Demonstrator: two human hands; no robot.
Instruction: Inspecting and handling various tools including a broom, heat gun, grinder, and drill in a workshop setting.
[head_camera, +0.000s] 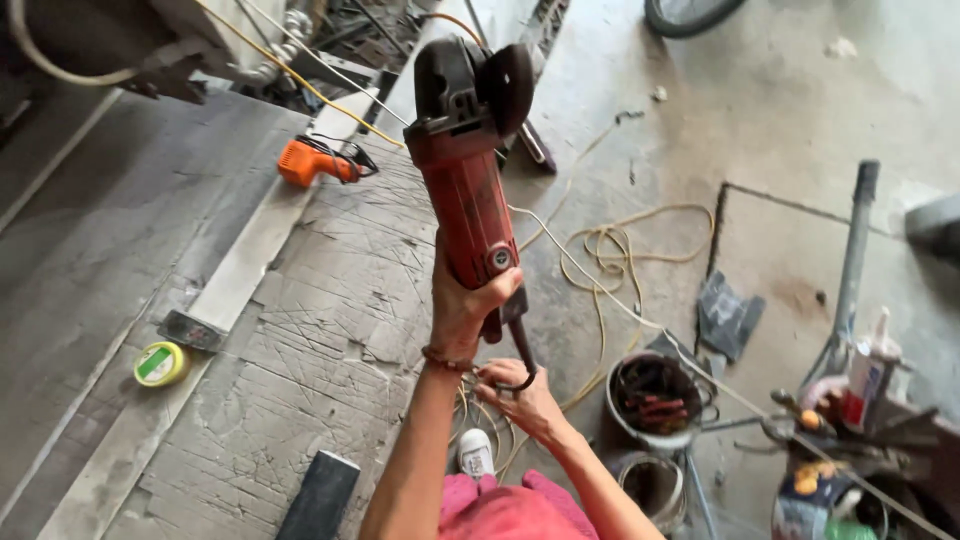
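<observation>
My left hand grips the body of a red angle grinder and holds it upright above a scratched metal worktable. The grinder's black head and guard point up and away from me. Just below it, my right hand pinches the grinder's black power cord where it leaves the handle. A bracelet sits on my left wrist. Under my arms I see my pink clothing and a white shoe.
An orange power tool lies at the table's far end, beside a long grey metal bar. A yellow-green tape roll sits left. On the concrete floor lie a yellowish cord, a bucket of tools and clutter at right.
</observation>
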